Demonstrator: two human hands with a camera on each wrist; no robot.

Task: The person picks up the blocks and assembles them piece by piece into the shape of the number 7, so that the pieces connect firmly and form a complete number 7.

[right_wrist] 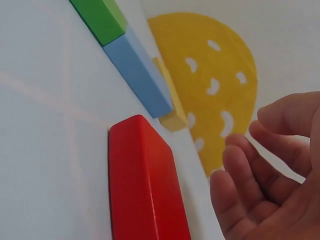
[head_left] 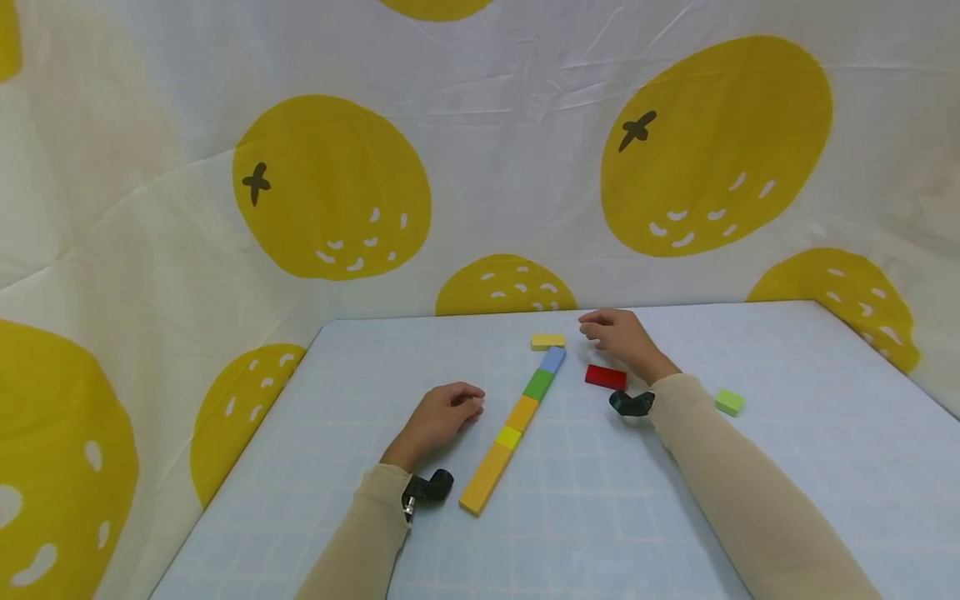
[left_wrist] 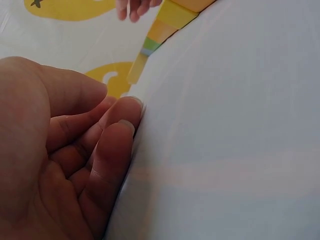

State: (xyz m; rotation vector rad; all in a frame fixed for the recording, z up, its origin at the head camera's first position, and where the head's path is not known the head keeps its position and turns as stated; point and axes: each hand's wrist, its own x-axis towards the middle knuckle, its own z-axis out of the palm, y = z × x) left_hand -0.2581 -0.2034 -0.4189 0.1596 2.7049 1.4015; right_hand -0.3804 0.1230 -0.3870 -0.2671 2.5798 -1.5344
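A slanting row of blocks lies end to end on the table: a long orange block (head_left: pixel 486 478) nearest, then a small yellow block (head_left: pixel 508 437), an orange block (head_left: pixel 522 413), a green block (head_left: pixel 537 384) and a blue block (head_left: pixel 552 359). Beyond the blue end sits a pale yellow block (head_left: pixel 547 342), set crosswise. My left hand (head_left: pixel 444 417) rests on the table left of the row, fingers loosely bent around nothing. Above and behind the red block (head_left: pixel 606 377) hovers my right hand (head_left: pixel 622 337), its relaxed fingers holding nothing; the right wrist view shows the red block (right_wrist: pixel 145 185) beside it.
A small light green block (head_left: pixel 728 402) lies right of my right forearm. The table (head_left: pixel 585 517) has a pale checked cover. Behind and to the left hangs a white cloth (head_left: pixel 517 183) printed with large yellow fruit shapes. Each wrist carries a black camera.
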